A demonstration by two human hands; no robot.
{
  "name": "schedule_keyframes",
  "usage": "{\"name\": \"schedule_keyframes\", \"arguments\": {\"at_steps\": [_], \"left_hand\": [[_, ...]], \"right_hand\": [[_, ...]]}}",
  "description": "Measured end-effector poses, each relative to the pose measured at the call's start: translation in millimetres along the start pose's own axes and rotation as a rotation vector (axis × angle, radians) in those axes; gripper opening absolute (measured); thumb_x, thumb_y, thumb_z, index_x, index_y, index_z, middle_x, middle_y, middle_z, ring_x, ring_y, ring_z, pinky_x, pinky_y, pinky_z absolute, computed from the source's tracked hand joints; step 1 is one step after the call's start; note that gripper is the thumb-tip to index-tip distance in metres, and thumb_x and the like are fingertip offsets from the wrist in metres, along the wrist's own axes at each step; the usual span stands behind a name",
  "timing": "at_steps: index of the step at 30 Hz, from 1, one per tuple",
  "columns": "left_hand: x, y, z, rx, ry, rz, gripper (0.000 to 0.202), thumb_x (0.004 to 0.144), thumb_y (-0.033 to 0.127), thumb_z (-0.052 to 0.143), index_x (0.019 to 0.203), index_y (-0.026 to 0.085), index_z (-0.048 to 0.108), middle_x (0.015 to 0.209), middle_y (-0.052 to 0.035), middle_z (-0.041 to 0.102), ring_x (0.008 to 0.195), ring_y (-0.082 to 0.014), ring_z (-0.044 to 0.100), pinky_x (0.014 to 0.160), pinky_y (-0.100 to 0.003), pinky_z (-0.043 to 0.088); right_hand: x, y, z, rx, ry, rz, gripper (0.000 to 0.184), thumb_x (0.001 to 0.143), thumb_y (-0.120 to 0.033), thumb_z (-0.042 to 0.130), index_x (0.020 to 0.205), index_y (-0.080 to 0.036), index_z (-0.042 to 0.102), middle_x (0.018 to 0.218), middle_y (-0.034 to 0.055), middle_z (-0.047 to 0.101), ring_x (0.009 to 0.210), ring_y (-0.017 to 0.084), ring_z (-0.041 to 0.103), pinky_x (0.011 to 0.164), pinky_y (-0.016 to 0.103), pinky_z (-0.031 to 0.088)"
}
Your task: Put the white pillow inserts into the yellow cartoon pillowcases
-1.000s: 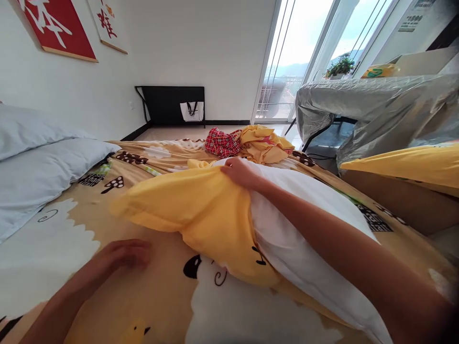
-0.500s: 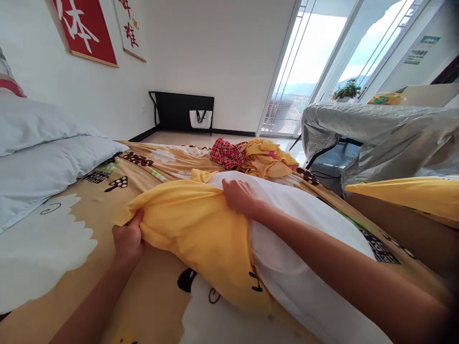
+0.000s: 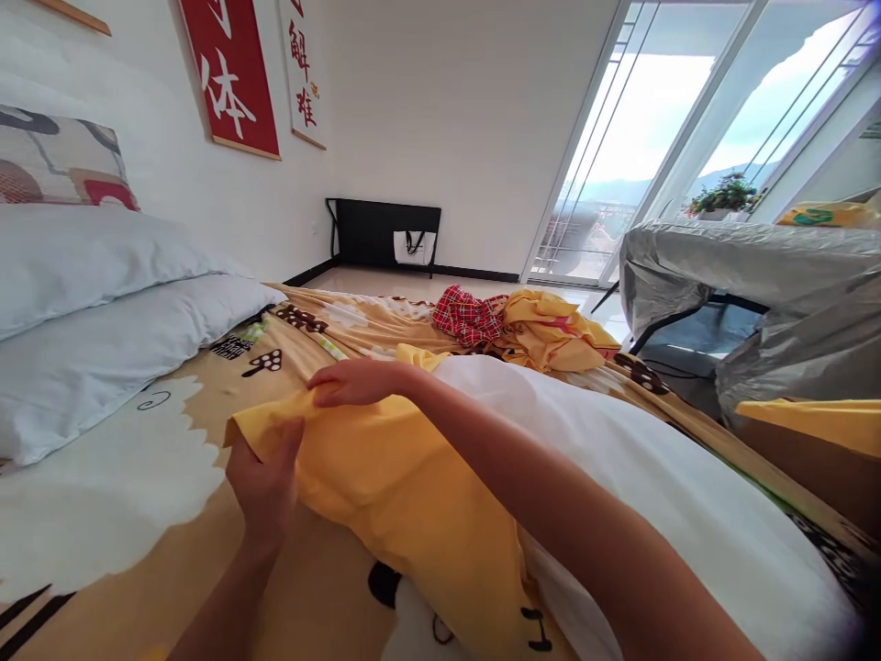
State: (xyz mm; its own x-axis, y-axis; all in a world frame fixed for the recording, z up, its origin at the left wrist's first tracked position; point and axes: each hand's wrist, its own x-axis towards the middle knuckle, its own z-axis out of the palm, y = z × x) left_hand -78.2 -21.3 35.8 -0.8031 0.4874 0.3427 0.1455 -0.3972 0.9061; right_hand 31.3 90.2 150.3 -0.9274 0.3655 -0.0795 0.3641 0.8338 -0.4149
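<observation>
Pillow (image 3: 653,487), white & bulky, lies across the bed (image 3: 124,496) right in front of you; prob. light, soft, squashy. Yellow pillowcase (image 3: 413,477) covers its far end w/ slack cloth bunched toward the corner: thin, floppy, best held at seams/corners. Your left hand (image 3: 265,487) pinches that corner, fingers closed on cloth. Your right hand (image 3: 351,381) pinches the top edge just beside it.

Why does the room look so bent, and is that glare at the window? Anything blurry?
Head view: the wide lens bows the window frames and swells the near right forearm; the sky behind the glass is washed out white; that daylight falls softly on the white pillow; the left hand and right hand on the yellow pillowcase look sharp; the bottom right corner goes dark and soft.
</observation>
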Motion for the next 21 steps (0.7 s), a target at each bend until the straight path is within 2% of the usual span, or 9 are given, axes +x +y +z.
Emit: {"name": "schedule_keyframes", "arguments": {"at_steps": [3, 7, 10, 13, 15, 17, 21], "left_hand": [[0, -7, -3.3, 0.056, -0.019, -0.078, 0.045, 0.066, 0.046, 0.075, 0.096, 0.014, 0.065, 0.087, -0.0061, 0.068, 0.075, -0.0181, 0.062, 0.064, -0.027, 0.05], [-2, -12, -7.5, 0.052, -0.096, -0.096, 0.043, 0.071, 0.044, 0.072, 0.103, 0.017, 0.067, 0.095, -0.0066, 0.069, 0.082, -0.0184, 0.063, 0.068, -0.026, 0.05], [-3, -9, -10.3, 0.072, -0.099, -0.135, 0.039, 0.07, 0.041, 0.072, 0.101, 0.017, 0.067, 0.091, -0.0048, 0.069, 0.079, -0.0179, 0.063, 0.063, -0.024, 0.049], [-4, -5, -11.3, 0.086, -0.076, -0.124, 0.034, 0.07, 0.038, 0.071, 0.097, 0.017, 0.067, 0.086, -0.003, 0.068, 0.075, -0.0162, 0.061, 0.06, -0.022, 0.048], [-2, -3, -11.3, 0.074, -0.068, -0.104, 0.034, 0.069, 0.038, 0.073, 0.097, 0.018, 0.066, 0.086, -0.0023, 0.068, 0.075, -0.0154, 0.061, 0.061, -0.021, 0.048], [0, -4, -11.3, 0.04, -0.068, -0.112, 0.038, 0.067, 0.038, 0.075, 0.098, 0.018, 0.066, 0.087, -0.0025, 0.068, 0.075, -0.0154, 0.061, 0.061, -0.021, 0.049], [4, -9, -11.2, -0.072, -0.105, -0.264, 0.042, 0.065, 0.04, 0.077, 0.097, 0.015, 0.067, 0.087, -0.0059, 0.069, 0.074, -0.0188, 0.063, 0.058, -0.024, 0.05]], "right_hand": [[13, 2, 5, 0.076, -0.057, -0.044, 0.031, 0.093, -0.025, 0.05, 0.117, -0.009, 0.061, 0.124, 0.0114, 0.062, 0.109, 0.019, 0.058, 0.09, 0.026, 0.041], [19, -2, 8, 0.185, 0.001, -0.082, 0.032, 0.095, -0.022, 0.043, 0.118, -0.008, 0.062, 0.116, 0.0101, 0.066, 0.104, 0.015, 0.059, 0.086, 0.022, 0.042], [21, -8, 7, 0.208, -0.023, -0.121, 0.032, 0.092, -0.014, 0.046, 0.12, -0.008, 0.06, 0.111, 0.0088, 0.067, 0.096, 0.013, 0.06, 0.081, 0.02, 0.042], [25, -15, 2, 0.118, -0.089, -0.135, 0.028, 0.084, -0.007, 0.051, 0.108, -0.007, 0.065, 0.099, 0.0058, 0.069, 0.084, 0.011, 0.06, 0.072, 0.019, 0.042], [27, -18, -2, 0.03, -0.028, -0.125, 0.018, 0.081, -0.008, 0.056, 0.093, -0.009, 0.068, 0.087, 0.0029, 0.068, 0.077, 0.01, 0.058, 0.067, 0.019, 0.04], [28, -22, -4, -0.042, 0.092, -0.118, 0.01, 0.077, -0.01, 0.06, 0.083, -0.012, 0.068, 0.079, 0.0004, 0.066, 0.072, 0.01, 0.056, 0.065, 0.02, 0.039], [20, -31, -3, -0.138, 0.262, -0.142, 0.005, 0.075, -0.015, 0.061, 0.076, -0.016, 0.066, 0.075, -0.0007, 0.065, 0.069, 0.012, 0.054, 0.064, 0.024, 0.037]]}}
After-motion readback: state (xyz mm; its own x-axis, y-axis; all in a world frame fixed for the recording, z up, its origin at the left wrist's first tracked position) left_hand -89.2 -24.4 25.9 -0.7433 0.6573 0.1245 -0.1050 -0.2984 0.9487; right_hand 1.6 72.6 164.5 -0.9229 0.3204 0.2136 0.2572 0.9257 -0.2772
